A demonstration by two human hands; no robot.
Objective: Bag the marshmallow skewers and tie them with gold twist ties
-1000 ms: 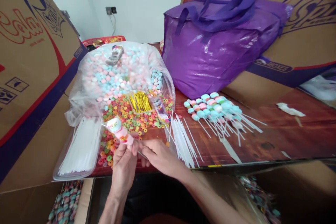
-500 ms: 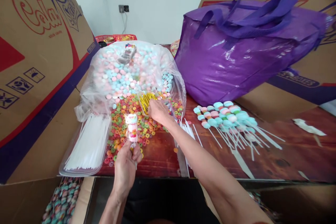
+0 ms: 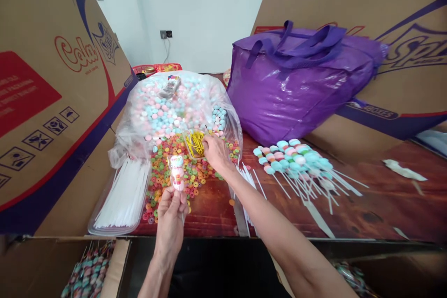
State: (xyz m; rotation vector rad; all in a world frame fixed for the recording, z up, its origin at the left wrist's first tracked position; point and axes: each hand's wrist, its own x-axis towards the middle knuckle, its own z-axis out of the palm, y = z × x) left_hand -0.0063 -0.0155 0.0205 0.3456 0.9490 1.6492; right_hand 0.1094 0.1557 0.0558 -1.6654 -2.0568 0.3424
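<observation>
A marshmallow candy stick (image 3: 177, 174) in a clear printed wrapper stands upright in my left hand (image 3: 171, 209), whose fingers close around its lower end. My right hand (image 3: 217, 152) is at the right side of a small clear tub (image 3: 194, 154) of gold twist ties (image 3: 194, 142). Its fingers are pressed together beside the ties; what they pinch is hidden. Ring-shaped gummies (image 3: 162, 172) in several colours lie around the tub. Behind them, pink, blue and white marshmallows (image 3: 160, 114) fill a large clear plastic bag (image 3: 228, 98).
White sticks (image 3: 122, 195) fill a tray (image 3: 115, 231) at left; more loose sticks (image 3: 248, 181) lie near my right forearm. Unwrapped marshmallow sticks (image 3: 296, 160) are piled at right, before a purple bag (image 3: 279, 98). Large cartons (image 3: 31, 23) flank the table (image 3: 216, 214).
The view has tilted up, showing a window. My right hand has shifted from over the twist ties to the tub's right side. My left hand still holds the wrapped candy stick.
</observation>
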